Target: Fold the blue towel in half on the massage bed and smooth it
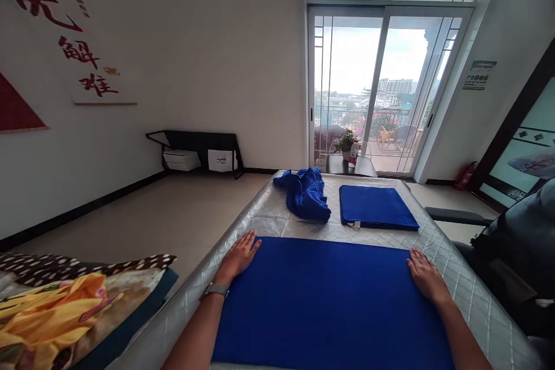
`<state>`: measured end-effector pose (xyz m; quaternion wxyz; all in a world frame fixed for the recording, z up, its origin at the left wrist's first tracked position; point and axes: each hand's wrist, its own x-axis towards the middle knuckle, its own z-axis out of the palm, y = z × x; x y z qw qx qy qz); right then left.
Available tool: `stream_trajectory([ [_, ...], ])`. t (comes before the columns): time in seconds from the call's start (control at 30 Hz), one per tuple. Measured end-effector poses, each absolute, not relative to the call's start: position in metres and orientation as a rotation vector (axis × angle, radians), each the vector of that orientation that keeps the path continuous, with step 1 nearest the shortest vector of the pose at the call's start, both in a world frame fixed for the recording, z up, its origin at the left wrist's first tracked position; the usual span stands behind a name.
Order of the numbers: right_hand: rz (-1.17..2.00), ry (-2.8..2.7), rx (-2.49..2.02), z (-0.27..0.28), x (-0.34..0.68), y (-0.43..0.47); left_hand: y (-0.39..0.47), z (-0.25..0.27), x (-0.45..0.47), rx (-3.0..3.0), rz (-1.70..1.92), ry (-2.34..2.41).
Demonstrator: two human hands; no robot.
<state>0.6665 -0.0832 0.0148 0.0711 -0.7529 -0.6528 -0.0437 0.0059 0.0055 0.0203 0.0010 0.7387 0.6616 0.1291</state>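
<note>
A blue cloth [329, 300] lies flat and smooth on the quilted silver mattress [264, 211]. My left hand [238, 254] rests flat on the cloth's far left corner, fingers stretched out; a watch band circles that wrist. At the far right corner, my right hand [425, 274] lies palm down along the cloth's edge with its fingers extended. Beyond them sits a crumpled blue cloth [306, 193] on the left. To its right is a neatly folded blue cloth [377, 207] with a small white tag at its near edge.
Patterned and yellow fabrics [65, 312] are piled at the near left. A dark chair [511, 254] stands close on the right. Past the mattress, a small table [364, 169] holds a potted plant [346, 141] and a bottle [353, 153]. A low black rack [199, 141] is by the wall.
</note>
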Motion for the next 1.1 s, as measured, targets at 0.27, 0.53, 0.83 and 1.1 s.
stream_trajectory([
  [0.27,-0.191,-1.912,-2.298,0.020,0.657,-0.088,0.000,0.026,0.016,2.358,0.362,2.123],
  [0.53,-0.123,-1.839,-2.413,0.040,0.645,-0.098,-0.004,0.045,0.032,2.338,0.381,2.167],
  [0.83,0.008,-2.165,-1.965,0.076,0.508,-0.094,-0.025,0.064,0.183,2.778,0.713,1.593],
  [1.1,0.183,-2.329,-1.787,0.061,0.410,-0.070,-0.031,0.026,0.267,2.855,0.678,1.369],
])
